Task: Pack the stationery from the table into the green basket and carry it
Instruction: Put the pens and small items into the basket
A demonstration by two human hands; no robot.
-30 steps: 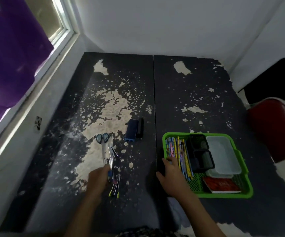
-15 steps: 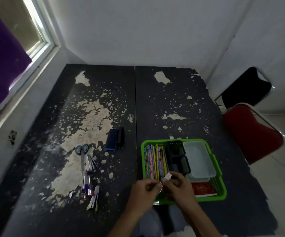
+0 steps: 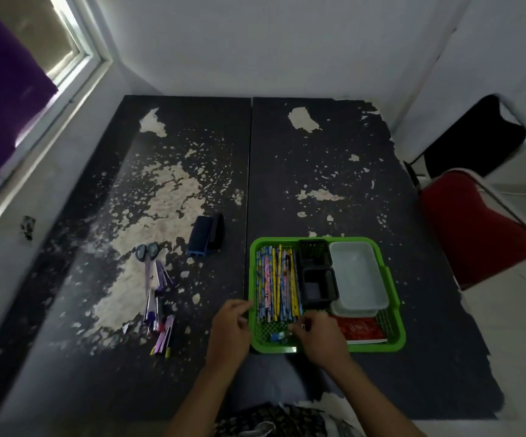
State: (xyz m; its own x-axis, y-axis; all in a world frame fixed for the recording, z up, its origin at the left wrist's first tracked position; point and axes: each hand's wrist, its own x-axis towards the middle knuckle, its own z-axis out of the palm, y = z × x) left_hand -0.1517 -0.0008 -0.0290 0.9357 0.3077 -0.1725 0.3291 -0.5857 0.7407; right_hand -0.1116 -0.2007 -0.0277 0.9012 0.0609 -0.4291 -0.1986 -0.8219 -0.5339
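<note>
Green basket (image 3: 394, 323) holds pencils (image 3: 276, 285); right hand (image 3: 321, 339) reaches inside.

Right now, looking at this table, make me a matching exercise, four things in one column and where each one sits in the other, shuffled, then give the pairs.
Things
1. scissors
2. pencils
3. red notebook
4. white container

Places
A. far right part of the green basket
B. basket's left side
C. table, left of the basket
D. basket's near right corner

Pairs: 1-C, 2-B, 3-D, 4-A
</note>
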